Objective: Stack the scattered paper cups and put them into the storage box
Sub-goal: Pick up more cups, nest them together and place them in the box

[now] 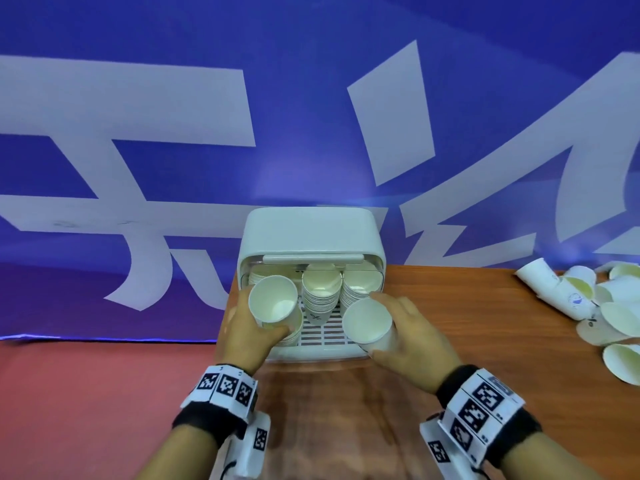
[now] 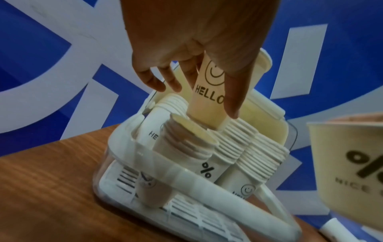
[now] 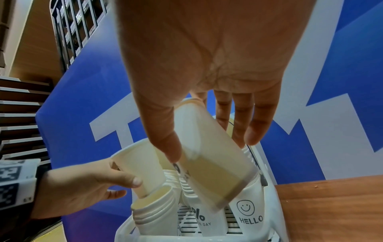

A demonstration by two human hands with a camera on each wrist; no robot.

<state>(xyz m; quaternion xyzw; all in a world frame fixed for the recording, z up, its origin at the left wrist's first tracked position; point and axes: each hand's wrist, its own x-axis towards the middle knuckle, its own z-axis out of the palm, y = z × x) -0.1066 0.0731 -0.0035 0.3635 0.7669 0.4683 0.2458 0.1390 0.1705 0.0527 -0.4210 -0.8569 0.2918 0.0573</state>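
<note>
Cups in both hands over open storage box [image 1: 311,237] on wooden table [image 1: 450,341]; left hand [image 1: 247,332] grips HELLO cup [image 1: 273,299], base entering left stack [image 1: 294,336]; right hand [image 1: 415,336] pinches tilted cup [image 1: 367,323] above right stack [image 1: 360,287]; loose cups [image 1: 588,299] far right.

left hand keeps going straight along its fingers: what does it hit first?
Probably the left stack of cups in the storage box: the cup that the left hand holds already points into its top cup. Depth unclear.

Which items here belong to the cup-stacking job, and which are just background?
Job: left hand with cup; right hand with cup; stacks in box; loose cups.
Background: table; blue banner; red floor.
</note>
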